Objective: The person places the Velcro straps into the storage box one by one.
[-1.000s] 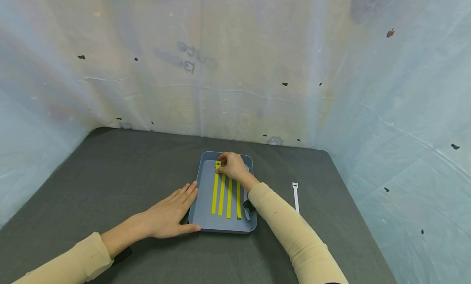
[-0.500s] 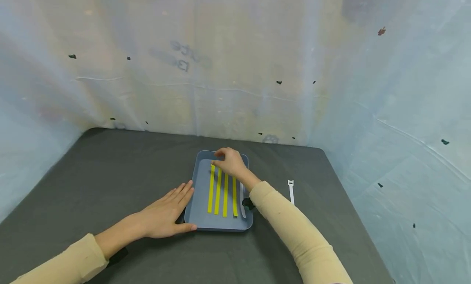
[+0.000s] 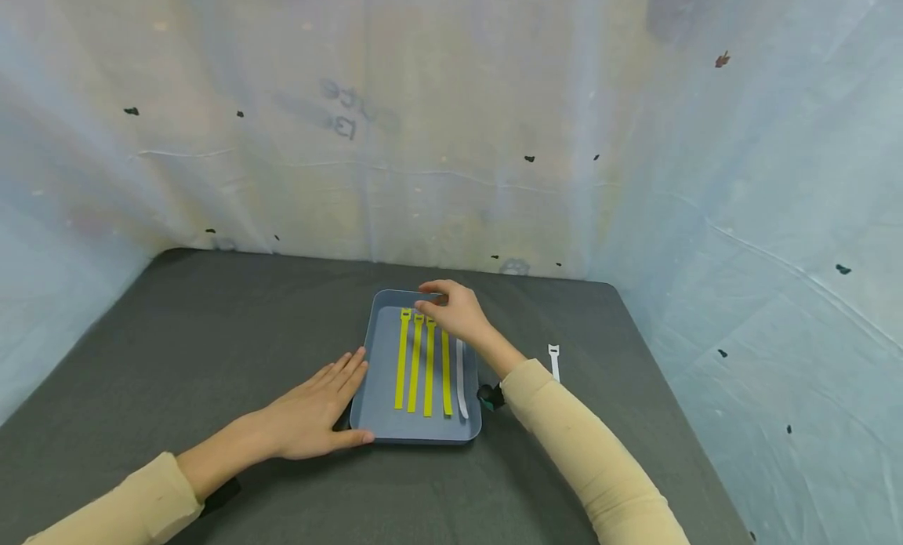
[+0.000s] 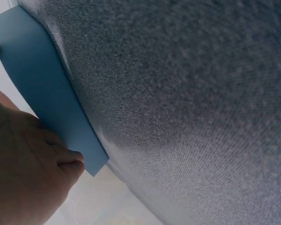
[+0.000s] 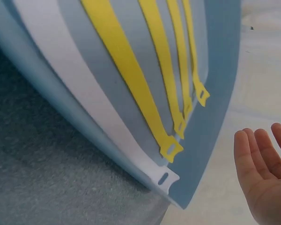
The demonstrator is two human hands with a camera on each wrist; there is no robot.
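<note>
Four yellow straps (image 3: 420, 362) now lie flat, the right hand (image 3: 451, 310) lifted off, grip spread.

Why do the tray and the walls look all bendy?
Head view: the wide lens bows the plastic walls, but the tray stays sharp. Right wrist view: so close that the yellow straps fan out curved. Left wrist view: the left hand looms dark.

four yellow cable ties (image 3: 422, 363) and one white cable tie (image 3: 461, 379) lie flat, side by side, lengthwise in a shallow blue tray (image 3: 381, 372)
</note>
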